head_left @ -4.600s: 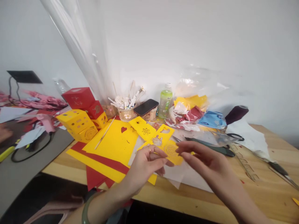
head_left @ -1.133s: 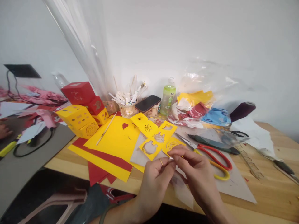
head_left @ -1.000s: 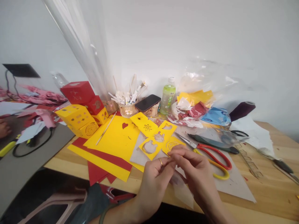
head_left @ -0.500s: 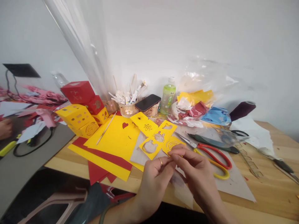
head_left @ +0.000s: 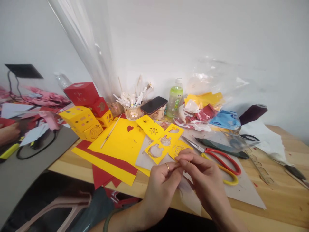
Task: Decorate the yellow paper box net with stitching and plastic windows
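My left hand (head_left: 162, 183) and my right hand (head_left: 202, 172) meet at the fingertips over the front of the table. Both are closed in a pinch, and whatever sits between the fingers is hidden or too small to name. Just beyond them lie yellow paper squares (head_left: 154, 152) with cut-out shapes, among them a cat's head, a flower and a spiral. Right of my right hand, scissors (head_left: 223, 161) with one red and one yellow handle rest on a grey sheet (head_left: 246, 193). Yellow paper sheets (head_left: 120, 141) lie to the left, a thin stick (head_left: 110, 132) across them.
Red and yellow paper boxes (head_left: 82, 93) are stacked at the left. Behind stand a basket of sticks (head_left: 133, 113), a phone (head_left: 154, 105) and a green bottle (head_left: 174, 98). A knife (head_left: 295, 172) lies far right. Another person's hand (head_left: 9, 133) shows at the left edge.
The view has shifted slightly. My hands keep the same pinch. At the left edge, the other person's hand has come further into view, with something red at it.
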The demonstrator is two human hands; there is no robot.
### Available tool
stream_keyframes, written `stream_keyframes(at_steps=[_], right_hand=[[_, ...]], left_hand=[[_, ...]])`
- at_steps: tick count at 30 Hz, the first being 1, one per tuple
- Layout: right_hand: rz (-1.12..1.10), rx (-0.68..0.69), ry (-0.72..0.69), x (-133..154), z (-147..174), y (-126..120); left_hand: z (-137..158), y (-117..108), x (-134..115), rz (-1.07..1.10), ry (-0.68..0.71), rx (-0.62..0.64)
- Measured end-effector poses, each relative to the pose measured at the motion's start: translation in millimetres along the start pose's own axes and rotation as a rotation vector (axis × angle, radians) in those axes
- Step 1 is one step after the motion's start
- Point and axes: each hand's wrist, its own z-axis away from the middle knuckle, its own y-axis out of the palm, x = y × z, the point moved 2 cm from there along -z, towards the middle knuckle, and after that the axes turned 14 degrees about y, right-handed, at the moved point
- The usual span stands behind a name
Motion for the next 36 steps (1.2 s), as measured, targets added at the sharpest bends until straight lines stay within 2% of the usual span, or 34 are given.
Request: stream_keyframes(at_steps=[18,22,23,25,27,28,30,31,33,36], right_hand=[[0.048,0.022,-0.121,-0.7,-2.8,-1.4],[0.128,0.077,-0.076,-2.8,-3.1,-8.0],[0.168,0.047,-0.100,-1.3,-1.8,-10.6],[0.263,-0.135,-0.252,5.7,3.8,-16.0],[0.442,-0.355,-0.508,15.3,12.8,-17.3],[0.576,-0.415,-0.649,19.4,17.2,-15.0],[0.879,-0.404,-0.887,22.9,23.1,-6.9],[0.998,-0.372,-0.962,22.4,24.2,-3.2],[1.118,-0.343,-1.013,19.5,23.5,1.0],[1.131,-0.351,-1.001,15.5,21.6,1.9]], left_hand=[[0.8,-1.4,1.3,0.010,0.005,-0.003],[-0.9,-4.6,1.6,0.023,-0.008,-0.022],[-1.5,-5.8,1.8,0.027,-0.009,-0.038],[-2.9,-8.3,2.6,0.024,-0.005,-0.075],[-4.0,-9.7,3.4,0.014,0.006,-0.081],[-4.2,-9.9,3.5,0.016,0.015,-0.070],[-4.2,-10.0,2.5,0.016,0.041,-0.043],[-3.9,-10.1,1.3,0.007,0.061,-0.027],[-2.7,-10.5,-1.7,-0.028,0.106,0.010],[-0.2,-12.0,-4.9,-0.104,0.161,0.068]])
